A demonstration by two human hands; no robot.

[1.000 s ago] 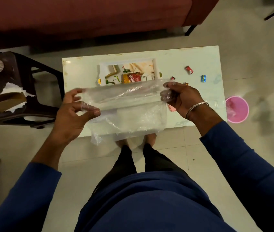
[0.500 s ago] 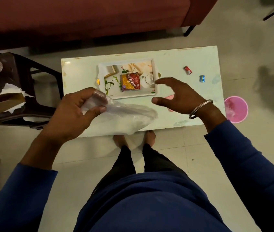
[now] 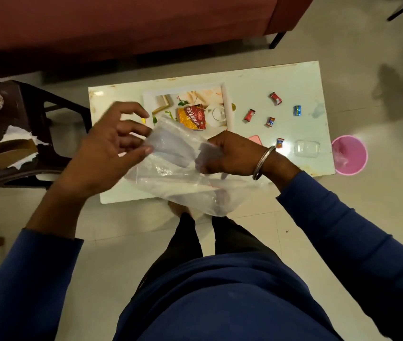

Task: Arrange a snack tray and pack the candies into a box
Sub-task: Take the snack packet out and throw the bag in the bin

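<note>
Five candies (image 3: 271,121) beside tray (image 3: 229,104) — plastic bag (image 3: 183,173) hides table's (image 3: 301,82) near edge.

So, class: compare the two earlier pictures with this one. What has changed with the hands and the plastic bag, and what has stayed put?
The right hand, which had let go half a second ago, grips the clear plastic bag again. The left hand now pinches its other end with looser fingers. The snack packet on the tray, the candies and the clear box stayed put.

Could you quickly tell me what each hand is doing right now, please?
Left hand: pinching the clear plastic bag.
Right hand: gripping the same bag.
</note>
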